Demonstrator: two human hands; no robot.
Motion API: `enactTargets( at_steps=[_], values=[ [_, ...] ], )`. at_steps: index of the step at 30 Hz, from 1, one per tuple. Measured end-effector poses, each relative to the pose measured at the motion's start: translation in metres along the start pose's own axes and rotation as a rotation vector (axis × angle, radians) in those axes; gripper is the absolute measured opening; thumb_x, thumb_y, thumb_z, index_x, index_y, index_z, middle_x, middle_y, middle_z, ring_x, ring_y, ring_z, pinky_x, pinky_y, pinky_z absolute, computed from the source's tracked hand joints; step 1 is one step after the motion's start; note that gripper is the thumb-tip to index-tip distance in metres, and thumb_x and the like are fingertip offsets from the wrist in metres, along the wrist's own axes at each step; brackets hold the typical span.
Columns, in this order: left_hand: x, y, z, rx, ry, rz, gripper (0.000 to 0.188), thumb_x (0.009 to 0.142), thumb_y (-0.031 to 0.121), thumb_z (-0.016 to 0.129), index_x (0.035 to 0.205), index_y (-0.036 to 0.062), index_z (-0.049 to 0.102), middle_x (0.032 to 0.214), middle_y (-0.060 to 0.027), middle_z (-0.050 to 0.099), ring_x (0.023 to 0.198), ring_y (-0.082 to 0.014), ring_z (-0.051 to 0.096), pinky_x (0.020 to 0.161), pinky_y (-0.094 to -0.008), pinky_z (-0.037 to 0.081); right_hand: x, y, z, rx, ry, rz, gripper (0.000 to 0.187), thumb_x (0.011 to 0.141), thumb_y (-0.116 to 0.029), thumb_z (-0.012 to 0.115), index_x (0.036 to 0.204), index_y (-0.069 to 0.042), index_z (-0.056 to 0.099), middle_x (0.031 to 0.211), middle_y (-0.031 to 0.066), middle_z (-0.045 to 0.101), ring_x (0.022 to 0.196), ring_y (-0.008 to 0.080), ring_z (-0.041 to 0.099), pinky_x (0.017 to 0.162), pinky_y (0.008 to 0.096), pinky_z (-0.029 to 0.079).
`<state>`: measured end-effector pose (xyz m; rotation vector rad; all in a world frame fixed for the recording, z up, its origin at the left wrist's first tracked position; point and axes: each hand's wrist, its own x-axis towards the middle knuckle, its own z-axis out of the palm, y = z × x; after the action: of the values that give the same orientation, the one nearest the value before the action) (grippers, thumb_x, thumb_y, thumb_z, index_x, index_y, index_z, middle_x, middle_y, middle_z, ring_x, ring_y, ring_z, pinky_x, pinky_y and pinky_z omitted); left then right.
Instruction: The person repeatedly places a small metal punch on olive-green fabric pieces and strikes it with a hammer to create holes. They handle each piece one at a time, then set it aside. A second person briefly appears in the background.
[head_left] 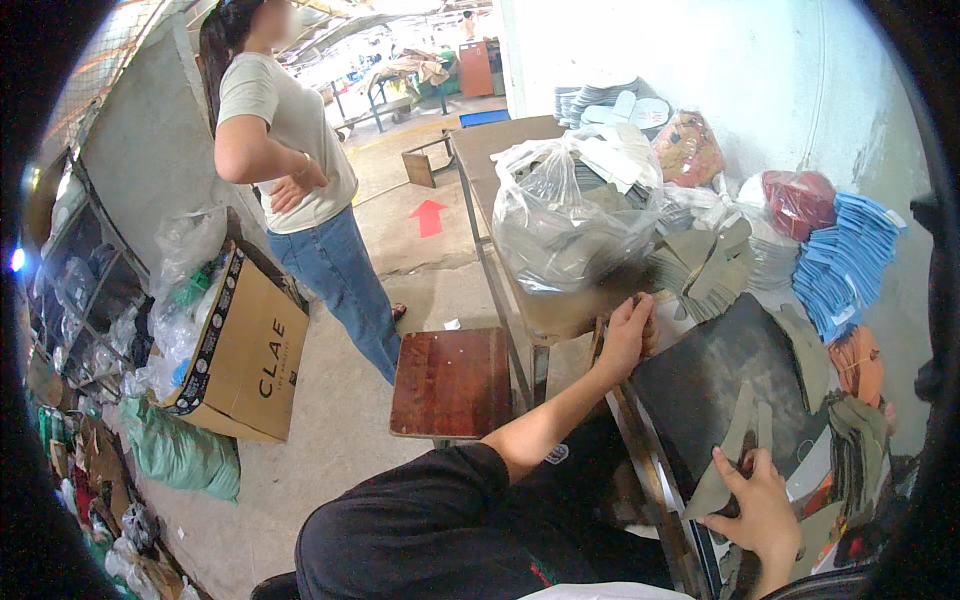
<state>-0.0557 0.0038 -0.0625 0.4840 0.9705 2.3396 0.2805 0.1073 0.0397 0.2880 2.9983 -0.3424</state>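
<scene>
My left hand (pixel 628 335) reaches out to the near corner of the work table (pixel 500 140), fingers curled over its edge beside a black board (pixel 720 370). My right hand (pixel 762 508) is lower right and pinches a flat grey-green cut piece (pixel 722 470) that stands on the black board. More grey-green cut pieces (pixel 700 265) lie fanned out just beyond the left hand. A large clear plastic bag (pixel 565 215) stuffed with similar pieces stands on the table behind them.
A person in a beige T-shirt and jeans (pixel 295 170) stands on the left by an open cardboard box (pixel 245 360). A brown wooden stool (pixel 452 382) stands beside the table. Blue stacked pieces (pixel 850 262), a red bag (pixel 800 200) and a green sack (pixel 180 452) are around.
</scene>
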Motion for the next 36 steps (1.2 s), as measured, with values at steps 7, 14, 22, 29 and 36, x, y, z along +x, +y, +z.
enactTargets(
  at_steps=[7, 14, 22, 29, 36],
  values=[
    [-0.0024, 0.0002, 0.0013, 0.037, 0.048, 0.0, 0.033, 0.112, 0.037, 0.059, 0.09, 0.0151, 0.048, 0.069, 0.0048, 0.037, 0.054, -0.0097, 0.038, 0.049, -0.0286, 0.03, -0.0007, 0.0034, 0.0002, -0.006, 0.014, -0.026, 0.102, 0.068, -0.042, 0.096, 0.16, -0.022, 0.054, 0.125, 0.0205, 0.048, 0.118, 0.0426, 0.055, 0.099, 0.0522, 0.048],
    [0.0015, -0.0021, -0.004, -0.012, -0.04, -0.006, 0.032, 0.113, 0.037, 0.058, 0.091, 0.0156, 0.048, 0.069, 0.0054, 0.036, 0.053, -0.0098, 0.037, 0.048, -0.0291, 0.029, -0.0006, 0.0027, -0.0005, 0.003, 0.014, -0.023, 0.103, 0.068, -0.043, 0.096, 0.16, -0.023, 0.054, 0.125, 0.0199, 0.048, 0.118, 0.0424, 0.055, 0.098, 0.0514, 0.048],
    [0.0005, -0.0018, -0.0048, -0.056, -0.054, -0.034, 0.032, 0.113, 0.038, 0.058, 0.092, 0.0159, 0.047, 0.068, 0.0045, 0.035, 0.052, -0.0107, 0.037, 0.048, -0.0299, 0.029, -0.0004, 0.0033, -0.0006, 0.004, -0.009, -0.003, 0.104, 0.068, -0.042, 0.095, 0.161, -0.022, 0.053, 0.125, 0.0201, 0.048, 0.118, 0.0422, 0.056, 0.097, 0.0517, 0.048],
    [-0.0016, 0.0001, -0.0032, -0.009, -0.049, 0.002, 0.033, 0.113, 0.038, 0.058, 0.092, 0.0147, 0.047, 0.068, 0.0039, 0.036, 0.053, -0.0112, 0.038, 0.049, -0.0299, 0.032, -0.0006, 0.0025, -0.0015, 0.013, 0.0, -0.007, 0.102, 0.069, -0.041, 0.094, 0.16, -0.022, 0.054, 0.126, 0.0207, 0.048, 0.119, 0.043, 0.056, 0.097, 0.0511, 0.048],
    [0.0019, -0.0039, -0.0042, 0.005, -0.038, 0.039, 0.032, 0.112, 0.036, 0.057, 0.09, 0.0147, 0.048, 0.067, 0.0034, 0.037, 0.051, -0.0117, 0.039, 0.047, -0.0305, 0.032, -0.0006, 0.0022, -0.0022, 0.006, -0.001, -0.017, 0.102, 0.07, -0.044, 0.094, 0.16, -0.021, 0.054, 0.125, 0.0208, 0.049, 0.117, 0.0422, 0.056, 0.098, 0.0503, 0.048]
  ],
)
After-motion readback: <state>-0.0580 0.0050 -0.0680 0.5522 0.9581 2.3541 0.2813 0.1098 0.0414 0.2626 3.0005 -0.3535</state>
